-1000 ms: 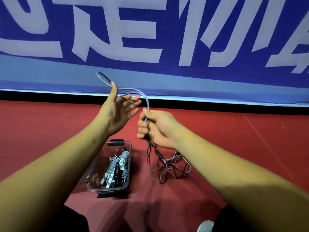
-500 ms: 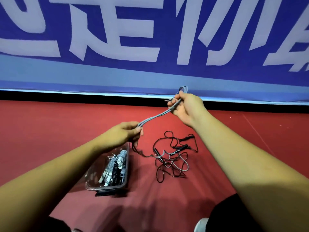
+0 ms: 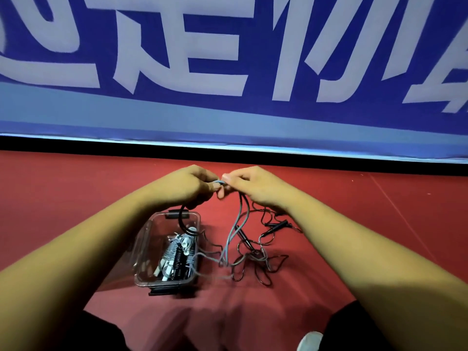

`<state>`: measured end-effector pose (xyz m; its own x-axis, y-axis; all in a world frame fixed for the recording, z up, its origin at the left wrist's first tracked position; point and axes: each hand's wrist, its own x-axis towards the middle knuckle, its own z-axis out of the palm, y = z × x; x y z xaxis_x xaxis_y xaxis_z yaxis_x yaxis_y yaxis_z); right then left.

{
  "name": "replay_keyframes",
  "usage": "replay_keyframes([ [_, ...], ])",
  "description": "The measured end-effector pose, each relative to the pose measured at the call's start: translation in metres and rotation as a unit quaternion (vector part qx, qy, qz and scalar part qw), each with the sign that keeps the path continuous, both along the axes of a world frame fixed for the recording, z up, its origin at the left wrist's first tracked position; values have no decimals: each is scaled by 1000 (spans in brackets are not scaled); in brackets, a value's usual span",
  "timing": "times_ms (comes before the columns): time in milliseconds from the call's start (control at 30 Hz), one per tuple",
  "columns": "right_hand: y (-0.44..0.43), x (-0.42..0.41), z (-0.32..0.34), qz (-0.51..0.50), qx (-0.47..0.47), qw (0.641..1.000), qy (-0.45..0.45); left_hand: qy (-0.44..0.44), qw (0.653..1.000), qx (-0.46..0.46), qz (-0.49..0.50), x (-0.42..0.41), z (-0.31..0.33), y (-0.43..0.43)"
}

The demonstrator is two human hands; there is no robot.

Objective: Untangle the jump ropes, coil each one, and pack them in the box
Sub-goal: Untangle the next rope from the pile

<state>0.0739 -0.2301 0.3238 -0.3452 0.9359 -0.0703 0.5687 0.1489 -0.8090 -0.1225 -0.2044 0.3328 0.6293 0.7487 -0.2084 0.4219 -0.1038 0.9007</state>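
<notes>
Indoor sports hall or gym, by the look of it. Red sports floor, smooth with a matte sheen, runs edge to edge; a thin pale seam or court line crosses it diagonally at the right. Along the floor's far edge stands a low blue barrier banner printed with large white characters, a lighter blue band along its bottom and a black strip at its base. Jump ropes lie tangled directly on the floor beside a clear plastic box.
</notes>
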Motion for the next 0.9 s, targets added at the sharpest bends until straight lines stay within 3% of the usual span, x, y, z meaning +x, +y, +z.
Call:
replay_keyframes([
  [167,0,-7,3,-1,-60,987,147,27,998,57,28,-15,-7,6],
  [267,6,-6,18,-82,-62,946,309,158,978,127,-52,-25,-20,6],
  [367,16,9,27,-188,-26,902,387,157,978,84,-111,-33,-44,4],
  [400,19,15,24,-228,-19,900,372,117,987,72,-85,-34,-46,4],
  [467,24,28,13,-299,-10,921,251,-3,999,37,5,-30,-42,4],
  [533,28,41,3,-313,6,949,29,-110,992,16,65,-24,-28,1],
  [600,25,41,2,-254,46,954,-152,-133,987,41,75,-18,-11,-2],
  [633,22,37,5,-208,67,962,-165,-122,989,59,64,-16,-5,-2],
  [700,12,23,12,-111,41,993,-9,-89,991,94,39,-13,3,-5],
  [767,7,9,13,-24,-25,994,103,-67,990,117,29,-11,7,-5],
  [867,2,-5,12,17,2,998,58,-87,989,117,40,-11,8,-2],
  [900,2,-7,13,4,8,997,79,-92,988,114,43,-12,7,1],
])
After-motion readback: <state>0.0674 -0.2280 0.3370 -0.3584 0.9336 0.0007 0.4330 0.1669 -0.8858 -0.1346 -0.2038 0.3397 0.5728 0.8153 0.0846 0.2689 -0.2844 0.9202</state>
